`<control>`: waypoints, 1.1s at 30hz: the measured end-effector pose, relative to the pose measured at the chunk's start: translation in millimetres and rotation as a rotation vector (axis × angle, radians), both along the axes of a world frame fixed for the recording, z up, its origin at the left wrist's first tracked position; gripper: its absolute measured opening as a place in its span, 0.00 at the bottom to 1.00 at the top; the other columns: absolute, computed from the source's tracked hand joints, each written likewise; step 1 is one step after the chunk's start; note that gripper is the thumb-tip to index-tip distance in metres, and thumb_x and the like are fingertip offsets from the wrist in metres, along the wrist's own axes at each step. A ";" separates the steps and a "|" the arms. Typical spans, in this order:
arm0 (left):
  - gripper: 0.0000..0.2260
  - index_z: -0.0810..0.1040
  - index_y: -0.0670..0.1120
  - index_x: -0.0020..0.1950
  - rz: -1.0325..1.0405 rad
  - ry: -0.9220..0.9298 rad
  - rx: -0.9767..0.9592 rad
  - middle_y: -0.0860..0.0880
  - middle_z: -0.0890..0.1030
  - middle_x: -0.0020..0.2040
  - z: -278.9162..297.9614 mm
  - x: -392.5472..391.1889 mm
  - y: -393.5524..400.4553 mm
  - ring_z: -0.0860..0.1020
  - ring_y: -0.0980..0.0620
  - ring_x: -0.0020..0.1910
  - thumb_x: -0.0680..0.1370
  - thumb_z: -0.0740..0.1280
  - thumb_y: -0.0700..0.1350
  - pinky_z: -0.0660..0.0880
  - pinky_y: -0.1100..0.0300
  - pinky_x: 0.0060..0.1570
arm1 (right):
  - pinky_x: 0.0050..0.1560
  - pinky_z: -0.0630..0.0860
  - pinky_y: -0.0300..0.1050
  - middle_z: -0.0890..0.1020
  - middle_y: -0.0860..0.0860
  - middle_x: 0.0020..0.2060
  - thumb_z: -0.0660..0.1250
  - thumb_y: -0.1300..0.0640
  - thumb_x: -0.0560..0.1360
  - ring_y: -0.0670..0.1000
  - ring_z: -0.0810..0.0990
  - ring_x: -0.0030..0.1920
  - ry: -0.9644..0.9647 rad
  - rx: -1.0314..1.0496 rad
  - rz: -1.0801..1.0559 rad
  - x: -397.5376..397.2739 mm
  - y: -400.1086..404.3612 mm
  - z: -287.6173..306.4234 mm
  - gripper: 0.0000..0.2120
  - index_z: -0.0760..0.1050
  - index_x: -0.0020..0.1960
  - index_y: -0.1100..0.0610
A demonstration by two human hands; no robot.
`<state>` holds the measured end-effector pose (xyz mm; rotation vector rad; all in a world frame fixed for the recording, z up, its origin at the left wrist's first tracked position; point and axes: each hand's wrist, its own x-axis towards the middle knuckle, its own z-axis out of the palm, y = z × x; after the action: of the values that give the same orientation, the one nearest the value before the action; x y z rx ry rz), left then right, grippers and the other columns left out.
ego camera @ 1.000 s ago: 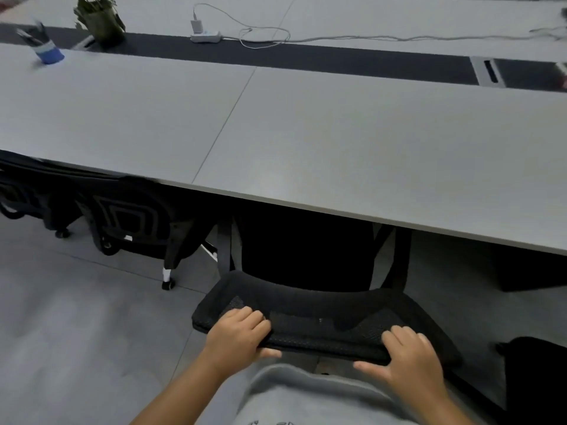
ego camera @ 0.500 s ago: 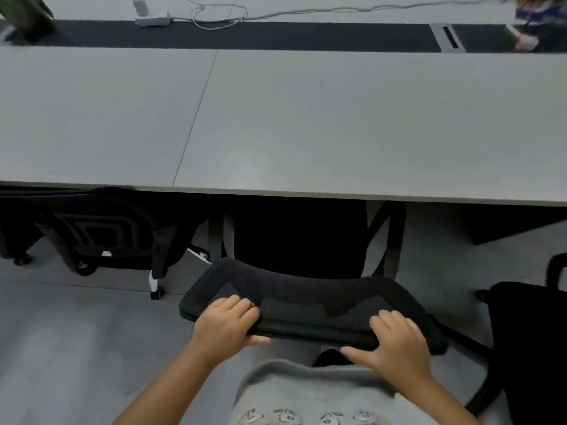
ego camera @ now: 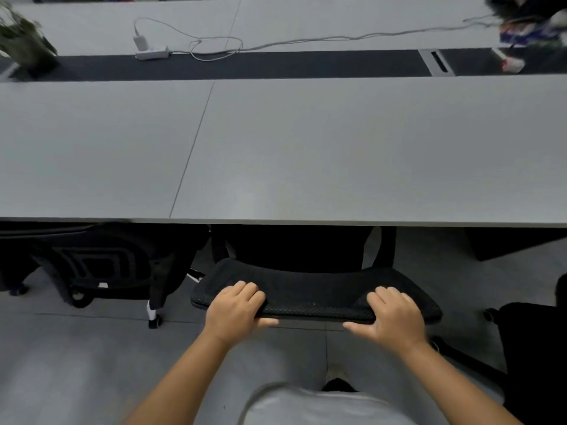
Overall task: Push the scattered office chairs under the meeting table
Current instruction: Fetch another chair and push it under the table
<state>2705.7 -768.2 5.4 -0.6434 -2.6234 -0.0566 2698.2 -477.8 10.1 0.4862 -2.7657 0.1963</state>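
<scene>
A black mesh office chair (ego camera: 313, 289) faces the long grey meeting table (ego camera: 337, 154), its seat under the tabletop edge and only the top of the backrest showing. My left hand (ego camera: 234, 308) grips the left end of the backrest top, fingers over it and thumb below. My right hand (ego camera: 391, 317) grips the right end the same way. Another black chair (ego camera: 101, 265) stands tucked under the table to the left. Part of a third black chair (ego camera: 534, 345) sits out on the floor at the right edge.
On the table's far side lie a white power strip (ego camera: 152, 52) with looping cables, a potted plant (ego camera: 24, 44) at the far left and blurred coloured items (ego camera: 521, 29) at the far right. Grey floor (ego camera: 76, 363) lies open to my left.
The chair has stayed in both hands and sits squarer to the table edge. My view has swung from an angled look to a straight one and shows more of the table's far side.
</scene>
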 end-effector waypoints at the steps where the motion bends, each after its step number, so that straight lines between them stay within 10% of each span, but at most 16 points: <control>1: 0.29 0.73 0.46 0.32 0.011 0.005 0.002 0.50 0.75 0.28 0.1 -6.3 2.0 0.63 0.52 0.34 0.76 0.45 0.66 0.61 0.58 0.34 | 0.21 0.66 0.40 0.70 0.51 0.20 0.44 0.29 0.70 0.52 0.70 0.22 0.001 0.007 0.006 -7.8 1.2 1.3 0.36 0.67 0.24 0.58; 17: 0.24 0.63 0.48 0.35 0.046 0.054 -0.065 0.50 0.72 0.25 -0.2 -81.9 16.3 0.62 0.52 0.31 0.76 0.45 0.66 0.58 0.58 0.32 | 0.21 0.61 0.39 0.68 0.51 0.19 0.44 0.29 0.70 0.52 0.67 0.20 0.094 -0.033 0.011 -90.6 15.2 -0.2 0.36 0.65 0.22 0.58; 33: 0.31 0.74 0.47 0.34 0.032 -0.138 -0.094 0.50 0.76 0.28 10.0 -72.0 17.5 0.69 0.51 0.31 0.76 0.41 0.66 0.63 0.59 0.33 | 0.22 0.63 0.38 0.71 0.50 0.21 0.51 0.29 0.60 0.51 0.69 0.23 -0.082 0.065 -0.056 -75.4 14.7 8.9 0.31 0.69 0.24 0.57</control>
<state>2633.7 -750.7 15.3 -0.6505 -2.7820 0.0340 2622.9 -463.2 19.0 0.4253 -2.8697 0.1163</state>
